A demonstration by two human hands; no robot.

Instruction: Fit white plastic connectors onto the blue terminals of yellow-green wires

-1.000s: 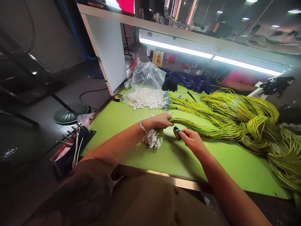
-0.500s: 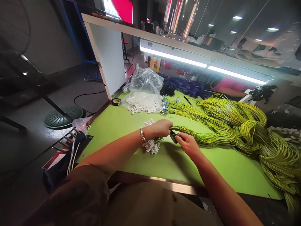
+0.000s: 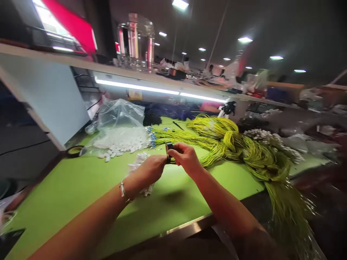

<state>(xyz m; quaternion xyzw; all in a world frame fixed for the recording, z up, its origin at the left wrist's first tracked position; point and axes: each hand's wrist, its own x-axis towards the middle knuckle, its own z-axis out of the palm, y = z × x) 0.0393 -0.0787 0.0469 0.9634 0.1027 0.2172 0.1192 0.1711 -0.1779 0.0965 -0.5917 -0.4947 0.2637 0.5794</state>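
My left hand (image 3: 152, 169) is closed round a bundle of yellow-green wires (image 3: 206, 161) just behind its white connector ends (image 3: 139, 160), held a little above the green table (image 3: 67, 187). My right hand (image 3: 184, 157) is closed on a small black roll of tape (image 3: 169, 148), pressed against the bundle right beside the left hand. The wires run off to the right into a large heap of yellow-green wire (image 3: 249, 151).
A clear plastic bag (image 3: 119, 119) with white connectors spilling out lies at the back left, a tape roll (image 3: 73, 151) near the table's left edge. More wires with blue tips (image 3: 151, 136) lie behind my hands. A lit shelf (image 3: 151, 86) runs across the back.
The view has swung up and to the right. My hands have lifted the bundle end, and my right hand has brought the black tape roll up over the wires, close against the left hand.
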